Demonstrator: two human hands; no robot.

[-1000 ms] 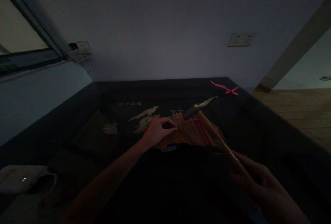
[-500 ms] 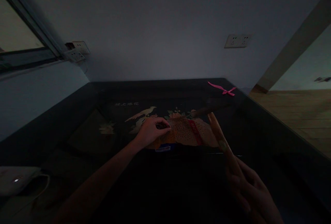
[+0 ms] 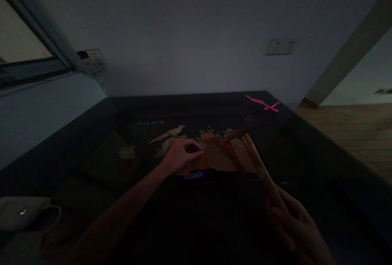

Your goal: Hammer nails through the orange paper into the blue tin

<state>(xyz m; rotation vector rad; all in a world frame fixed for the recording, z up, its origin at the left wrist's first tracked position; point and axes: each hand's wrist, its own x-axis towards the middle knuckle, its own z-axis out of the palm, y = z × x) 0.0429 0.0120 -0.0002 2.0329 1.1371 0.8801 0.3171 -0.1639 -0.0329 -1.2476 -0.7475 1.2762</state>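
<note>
A hammer with a wooden handle (image 3: 259,168) is gripped in my right hand (image 3: 295,220). Its long dark head (image 3: 240,131) hangs just over a tan, dark-dotted piece (image 3: 216,154) crossed by a red band (image 3: 232,155). My left hand (image 3: 180,155) rests at the left end of that piece, thumb and forefinger pinched together. Whatever lies between those fingertips is too small and dark to make out. Under the fingers is an orange patch (image 3: 200,162), with a blue label (image 3: 196,174) at the near edge.
The dark tabletop (image 3: 183,103) carries a printed bird (image 3: 168,134) and flowers. A pink ribbon (image 3: 269,107) lies at the far right corner. At the left, a white device (image 3: 23,212) with a cable sits near the edge. Wall sockets (image 3: 282,46) are behind.
The hammer has shifted slightly left, its head now nearer the dotted piece. My left hand keeps its pinch in the same place.
</note>
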